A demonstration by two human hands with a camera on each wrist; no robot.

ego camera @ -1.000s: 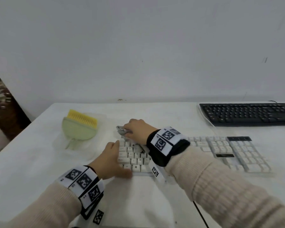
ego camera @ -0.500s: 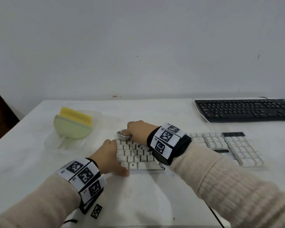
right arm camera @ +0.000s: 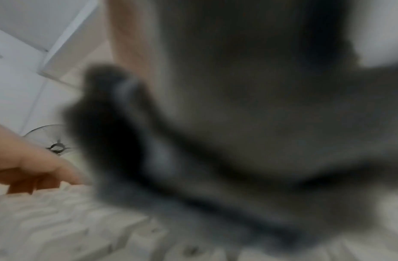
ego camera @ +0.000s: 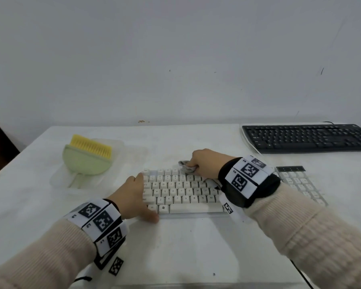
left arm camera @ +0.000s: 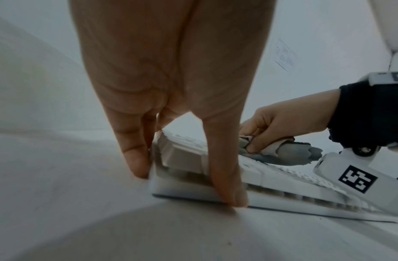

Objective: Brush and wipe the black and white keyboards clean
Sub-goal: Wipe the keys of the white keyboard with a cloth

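Observation:
The white keyboard (ego camera: pixel 181 190) lies in the middle of the table. My right hand (ego camera: pixel 204 163) grips a crumpled grey cloth (ego camera: pixel 187 166) on the keyboard's top rows. In the left wrist view the cloth (left arm camera: pixel 289 155) hangs out of the curled right hand (left arm camera: pixel 282 123). My left hand (ego camera: pixel 133 197) braces the keyboard's left end, with straight fingers against the side and the thumb on the front edge (left arm camera: pixel 188 187). The black keyboard (ego camera: pixel 308 138) lies at the back right, untouched. In the right wrist view the blurred cloth (right arm camera: pixel 238 141) fills most of the picture above the white keys (right arm camera: pixel 59 229).
A pale green brush with yellow bristles (ego camera: pixel 88 157) rests on a clear plastic tray (ego camera: pixel 58 180) at the back left. The table's left edge (ego camera: pixel 13 161) runs close to the tray. A wall stands right behind the table.
My right hand has slid the cloth to the right along the white keyboard's top rows. The left hand has stayed on the keyboard's left end.

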